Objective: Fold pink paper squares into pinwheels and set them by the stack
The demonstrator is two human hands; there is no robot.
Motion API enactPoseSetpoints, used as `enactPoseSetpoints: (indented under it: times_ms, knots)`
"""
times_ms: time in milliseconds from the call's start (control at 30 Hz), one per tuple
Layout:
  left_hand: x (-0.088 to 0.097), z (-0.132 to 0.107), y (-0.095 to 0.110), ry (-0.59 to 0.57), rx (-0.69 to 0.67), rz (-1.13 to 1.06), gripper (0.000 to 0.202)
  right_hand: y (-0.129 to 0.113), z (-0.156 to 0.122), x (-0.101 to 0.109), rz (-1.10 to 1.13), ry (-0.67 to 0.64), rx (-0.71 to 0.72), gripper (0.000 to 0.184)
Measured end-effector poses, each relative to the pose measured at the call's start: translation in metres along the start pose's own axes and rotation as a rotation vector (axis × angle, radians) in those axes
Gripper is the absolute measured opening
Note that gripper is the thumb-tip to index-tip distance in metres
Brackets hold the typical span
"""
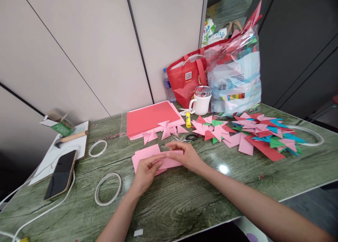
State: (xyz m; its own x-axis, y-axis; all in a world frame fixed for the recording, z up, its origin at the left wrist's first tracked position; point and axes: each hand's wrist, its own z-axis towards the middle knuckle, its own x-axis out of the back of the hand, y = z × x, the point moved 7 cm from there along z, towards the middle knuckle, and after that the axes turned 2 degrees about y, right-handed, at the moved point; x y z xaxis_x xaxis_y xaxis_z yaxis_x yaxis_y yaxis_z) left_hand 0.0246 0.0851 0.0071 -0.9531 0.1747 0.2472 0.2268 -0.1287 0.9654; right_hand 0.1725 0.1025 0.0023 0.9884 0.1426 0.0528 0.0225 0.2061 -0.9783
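Observation:
Between my two hands is a pink sheet of paper (173,162) that looks folded into a narrow strip. My left hand (146,171) pinches its left part with thumb and fingers. Around its upper edge, my right hand (188,157) closes with bent fingers near the middle. Other pink paper squares (146,152) lie on the table just behind and under the left hand. Beyond them are folded pink paper pieces (167,130) and scissors with black handles (190,137). The fingertips partly hide the fold.
Red and pink sheets (151,117) are stacked at the back. A glue stick (188,119), white mug (202,103), red bag (182,80) and plastic bag (235,83) stand nearby. Folded paper piles (266,129) lie right. Tape rolls (107,190), phone (61,174) and hammer (72,138) lie left.

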Motion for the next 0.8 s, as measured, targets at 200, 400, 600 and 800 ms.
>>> enactPoseSetpoints:
  times_ms: [200,400,600,800]
  knots:
    - [0.014,-0.001,-0.003,0.186,-0.035,-0.019,0.023,0.008,-0.001,-0.008,0.226,-0.102,-0.104,0.075]
    - [0.012,-0.003,-0.003,0.189,-0.052,-0.012,0.023,0.015,-0.002,-0.013,0.218,-0.097,-0.185,0.031]
    - [0.013,-0.005,-0.008,0.215,-0.052,-0.033,0.024,0.015,-0.004,-0.014,0.258,-0.113,-0.217,0.029]
    - [0.012,-0.005,-0.009,0.242,-0.021,-0.086,0.027,0.016,-0.002,-0.014,0.297,-0.087,-0.198,0.034]
